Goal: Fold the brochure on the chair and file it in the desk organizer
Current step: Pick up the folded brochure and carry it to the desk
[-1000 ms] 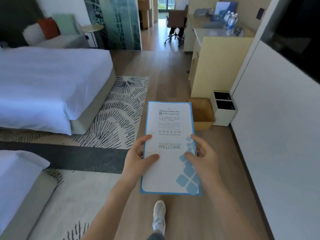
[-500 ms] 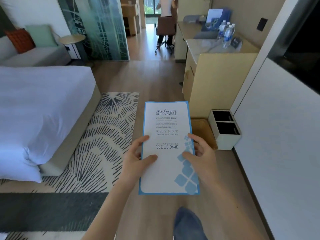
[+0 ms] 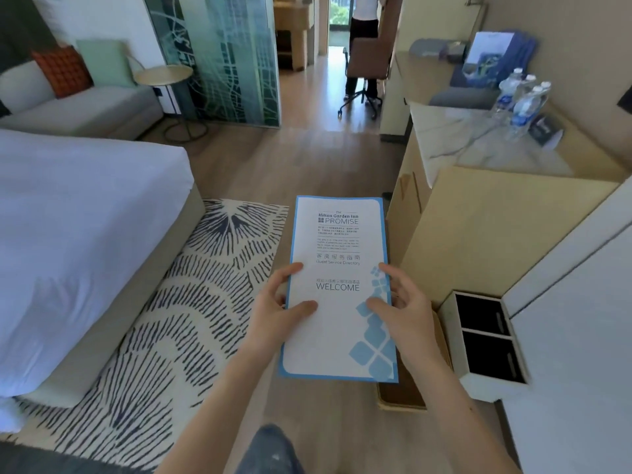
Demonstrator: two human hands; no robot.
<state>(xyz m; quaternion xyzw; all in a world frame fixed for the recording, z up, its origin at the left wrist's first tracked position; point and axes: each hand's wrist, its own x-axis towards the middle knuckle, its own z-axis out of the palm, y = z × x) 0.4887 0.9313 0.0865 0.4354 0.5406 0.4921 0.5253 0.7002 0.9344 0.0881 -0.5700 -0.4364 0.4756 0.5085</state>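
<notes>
Brochure carried long axis pointing far, toward the desk.
Left hand (image 3: 273, 313) and right hand (image 3: 407, 313) pinch the brochure (image 3: 338, 302) edges; blue organizer (image 3: 492, 59) sits far right.

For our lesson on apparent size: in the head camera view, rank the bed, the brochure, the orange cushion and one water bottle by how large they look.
1. bed
2. brochure, enlarged by nearness to the camera
3. orange cushion
4. water bottle, far off, so true size is unsure

Brochure (image 3: 337, 302): smooth, semi-matt paper, white with blue border. Floor (image 3: 307, 165): wood-look planks, low sheen. Rug (image 3: 191, 302), left: woven textile, matt. Bed cover (image 3: 78, 234), far left: smooth white cloth. Counter top (image 3: 461, 142), far right: polished marble-look surface.
</notes>
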